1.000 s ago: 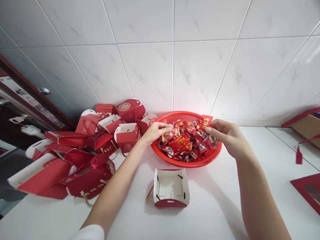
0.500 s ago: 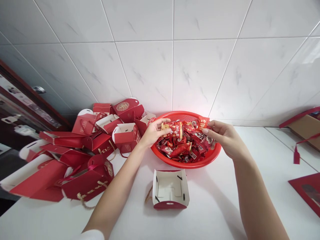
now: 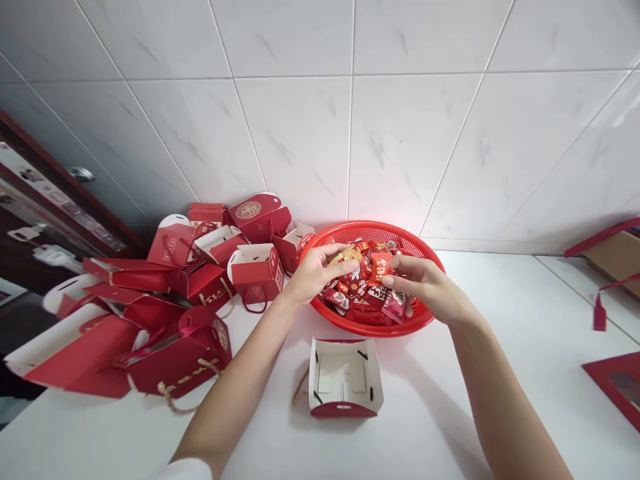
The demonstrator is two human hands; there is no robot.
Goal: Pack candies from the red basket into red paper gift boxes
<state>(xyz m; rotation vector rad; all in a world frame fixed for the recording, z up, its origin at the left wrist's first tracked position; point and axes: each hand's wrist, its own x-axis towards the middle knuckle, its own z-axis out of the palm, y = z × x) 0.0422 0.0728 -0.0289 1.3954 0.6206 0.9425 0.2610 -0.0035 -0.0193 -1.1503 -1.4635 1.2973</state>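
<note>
Over a red plastic basket (image 3: 320, 312) heaped with wrapped candies (image 3: 367, 313), both hands are closed on pieces. My left hand (image 3: 314, 272) pinches a gold-and-red wrapped candy (image 3: 352, 256) between thumb and fingers; part of it is hidden. An orange-red candy packet (image 3: 381, 269) with pale lettering is held at the fingertips of my right hand (image 3: 434, 287), close beside the left hand's piece. In front of the basket stands an open red gift box (image 3: 344, 408), its white inside facing up and bare, with a rope handle at its left.
Several red gift boxes (image 3: 175, 360), some open, are piled on the left of the white table (image 3: 410, 427). At the right edge lie a red-and-brown box (image 3: 615, 257), a red tassel (image 3: 599, 313) and a flat red piece (image 3: 617, 383). A tiled wall (image 3: 400, 147) rises behind.
My right hand has moved left with the orange-red packet, closer to my left hand. The candy in my left hand has turned and sits deeper in its grip.
</note>
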